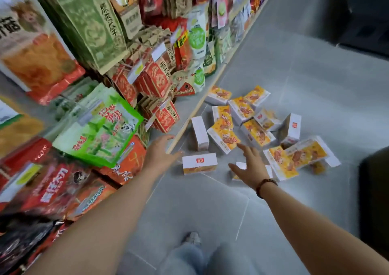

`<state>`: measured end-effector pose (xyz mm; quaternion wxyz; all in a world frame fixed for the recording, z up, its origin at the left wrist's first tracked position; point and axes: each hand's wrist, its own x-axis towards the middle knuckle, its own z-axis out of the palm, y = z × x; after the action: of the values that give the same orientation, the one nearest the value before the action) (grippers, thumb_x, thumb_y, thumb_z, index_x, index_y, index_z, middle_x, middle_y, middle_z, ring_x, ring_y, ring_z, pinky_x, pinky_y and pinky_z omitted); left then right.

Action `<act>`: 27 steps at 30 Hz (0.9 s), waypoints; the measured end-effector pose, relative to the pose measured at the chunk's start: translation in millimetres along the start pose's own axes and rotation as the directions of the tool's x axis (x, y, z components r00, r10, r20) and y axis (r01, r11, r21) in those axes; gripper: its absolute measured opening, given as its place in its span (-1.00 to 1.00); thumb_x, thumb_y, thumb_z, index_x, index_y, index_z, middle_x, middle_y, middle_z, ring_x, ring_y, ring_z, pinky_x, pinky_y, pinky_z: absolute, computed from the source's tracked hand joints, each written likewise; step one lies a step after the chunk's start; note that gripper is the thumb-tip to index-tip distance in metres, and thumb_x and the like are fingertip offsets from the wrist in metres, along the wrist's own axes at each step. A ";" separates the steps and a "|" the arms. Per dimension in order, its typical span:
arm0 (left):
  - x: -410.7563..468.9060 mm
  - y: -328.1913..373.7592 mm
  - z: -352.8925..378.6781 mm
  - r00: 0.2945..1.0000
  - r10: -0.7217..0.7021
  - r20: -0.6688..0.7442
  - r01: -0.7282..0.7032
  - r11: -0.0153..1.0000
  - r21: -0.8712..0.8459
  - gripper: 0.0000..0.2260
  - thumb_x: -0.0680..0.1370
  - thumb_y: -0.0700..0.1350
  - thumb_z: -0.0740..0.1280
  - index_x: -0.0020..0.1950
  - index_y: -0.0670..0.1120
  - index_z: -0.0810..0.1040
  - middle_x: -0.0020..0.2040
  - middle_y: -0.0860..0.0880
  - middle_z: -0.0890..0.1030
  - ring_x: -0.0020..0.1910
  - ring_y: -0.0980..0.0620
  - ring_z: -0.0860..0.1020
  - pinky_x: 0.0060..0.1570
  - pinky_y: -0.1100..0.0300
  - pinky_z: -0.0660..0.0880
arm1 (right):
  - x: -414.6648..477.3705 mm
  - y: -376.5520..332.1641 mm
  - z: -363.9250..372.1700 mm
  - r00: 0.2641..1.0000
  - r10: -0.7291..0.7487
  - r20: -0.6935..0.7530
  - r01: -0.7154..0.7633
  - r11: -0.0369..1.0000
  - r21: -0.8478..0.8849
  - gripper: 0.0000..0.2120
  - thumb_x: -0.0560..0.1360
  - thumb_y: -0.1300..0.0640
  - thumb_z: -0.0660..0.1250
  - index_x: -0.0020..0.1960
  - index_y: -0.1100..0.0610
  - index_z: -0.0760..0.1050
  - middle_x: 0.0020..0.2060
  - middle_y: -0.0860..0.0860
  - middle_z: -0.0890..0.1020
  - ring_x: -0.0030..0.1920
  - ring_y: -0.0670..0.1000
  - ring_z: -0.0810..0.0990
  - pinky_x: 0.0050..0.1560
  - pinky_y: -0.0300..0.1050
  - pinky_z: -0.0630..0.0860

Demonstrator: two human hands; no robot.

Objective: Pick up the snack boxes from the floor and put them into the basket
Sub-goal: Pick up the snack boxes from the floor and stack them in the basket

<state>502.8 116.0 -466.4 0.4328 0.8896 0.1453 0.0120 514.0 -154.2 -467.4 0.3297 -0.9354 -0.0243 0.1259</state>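
Several white and yellow snack boxes [242, 123] lie scattered on the grey tiled floor beside the shelf. One box [199, 162] lies on its side nearest to me. My left hand [160, 152] reaches forward with straight fingers, just left of that box, holding nothing. My right hand [249, 166] is stretched out with fingers spread above another box [241, 165], which it partly covers. A bead bracelet sits on my right wrist. No basket shows clearly in this view.
A store shelf [189, 114] packed with bagged snacks runs along the left, its wooden edge next to the boxes. A dark object [374, 199] stands at the right edge. My leg and shoe [192, 240] are below on the floor.
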 end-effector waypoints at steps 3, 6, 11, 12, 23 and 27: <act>33.8 -7.5 16.4 0.998 -0.063 0.014 0.063 0.998 0.010 -0.50 0.36 -0.08 0.52 0.27 -0.05 0.48 0.28 -0.09 0.48 0.29 -0.05 0.43 0.24 0.10 0.39 | 44.8 6.5 2.3 0.998 0.018 0.055 -0.018 1.000 -0.005 -0.36 0.43 0.01 0.42 0.43 0.05 0.26 0.36 0.09 0.35 0.33 0.12 0.38 0.32 0.04 0.37; 64.5 -19.1 34.6 0.992 -0.123 0.007 0.123 0.992 0.021 -0.49 0.36 -0.10 0.53 0.27 -0.09 0.49 0.27 -0.09 0.48 0.28 -0.04 0.43 0.20 0.16 0.35 | 94.3 16.7 8.8 0.992 0.030 0.121 -0.026 0.999 -0.033 -0.37 0.44 0.01 0.41 0.44 0.07 0.26 0.34 0.10 0.35 0.32 0.14 0.38 0.30 0.01 0.36; 107.9 -46.9 75.9 0.965 -0.248 -0.081 0.253 0.966 0.050 -0.50 0.35 -0.10 0.53 0.26 -0.12 0.51 0.17 -0.11 0.54 0.14 -0.04 0.49 -0.05 0.33 0.30 | 175.7 48.3 34.0 0.964 0.037 0.265 -0.017 0.997 -0.075 -0.42 0.45 0.02 0.40 0.40 0.08 0.29 0.34 0.10 0.33 0.28 0.16 0.40 0.28 -0.02 0.37; 115.6 -54.2 86.0 0.956 -0.279 -0.090 0.283 0.959 0.025 -0.52 0.36 -0.11 0.52 0.25 -0.12 0.51 0.16 -0.10 0.53 0.11 -0.01 0.48 -0.09 0.37 0.26 | 190.5 56.0 40.3 0.958 0.041 0.283 -0.018 0.996 -0.086 -0.43 0.45 0.03 0.40 0.40 0.08 0.29 0.34 0.11 0.34 0.28 0.16 0.40 0.27 -0.03 0.37; 175.0 -197.6 221.1 0.863 -0.502 -0.057 0.494 0.863 -0.106 -0.49 0.37 -0.10 0.52 0.28 -0.06 0.48 0.23 -0.02 0.48 0.22 0.04 0.44 0.16 0.28 0.31 | 293.2 161.7 173.0 0.900 0.175 0.400 -0.155 0.985 -0.080 -0.45 0.47 0.03 0.38 0.41 -0.01 0.28 0.32 0.07 0.33 0.30 0.08 0.40 0.32 -0.05 0.35; 196.1 -262.9 273.6 0.866 -0.500 -0.027 0.498 0.865 -0.067 -0.47 0.36 -0.10 0.52 0.29 -0.05 0.47 0.27 -0.03 0.47 0.25 0.03 0.44 0.19 0.27 0.33 | 318.1 209.1 239.0 0.879 0.204 0.431 -0.167 0.978 -0.121 -0.41 0.48 0.02 0.36 0.45 -0.04 0.23 0.36 0.05 0.29 0.34 0.09 0.36 0.38 -0.03 0.30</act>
<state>665.6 112.3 -861.3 0.4434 0.8085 0.3792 -0.0765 753.6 -130.8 -847.0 0.2641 -0.8929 -0.0136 0.3643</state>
